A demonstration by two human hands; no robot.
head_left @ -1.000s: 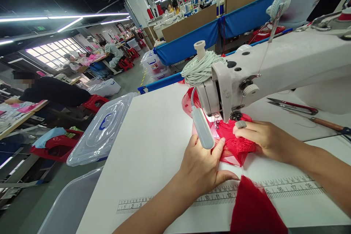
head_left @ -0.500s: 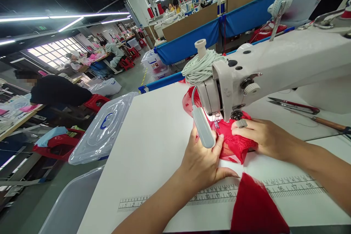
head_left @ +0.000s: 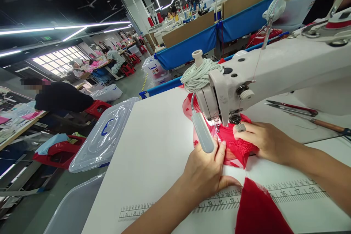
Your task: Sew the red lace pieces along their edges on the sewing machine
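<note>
Red lace fabric (head_left: 241, 150) lies under the needle and presser foot (head_left: 217, 128) of a white sewing machine (head_left: 285, 69). My left hand (head_left: 204, 170) rests on the sheer left part of this fabric, fingers extended and thumb spread toward me. A grey lamp head (head_left: 203, 131) covers some of its fingertips. To the right of the needle, my right hand (head_left: 270, 142) grips the gathered lace between its bent fingers and thumb, partly behind a machine knob. A darker red fabric piece (head_left: 257, 208) hangs over the near table edge.
A printed ruler scale (head_left: 219, 204) runs along the white table (head_left: 148, 146). Red-handled scissors (head_left: 294, 108) and a brown-handled tool (head_left: 329, 125) lie at right. Pale cord (head_left: 201, 75) is wound on the machine head. Lidded plastic bins (head_left: 106, 131) stand left; a seated person (head_left: 63, 97) is beyond.
The view has tilted slightly, so the scene sits a little lower. Both hands keep nearly the same places on the red lace fabric.
</note>
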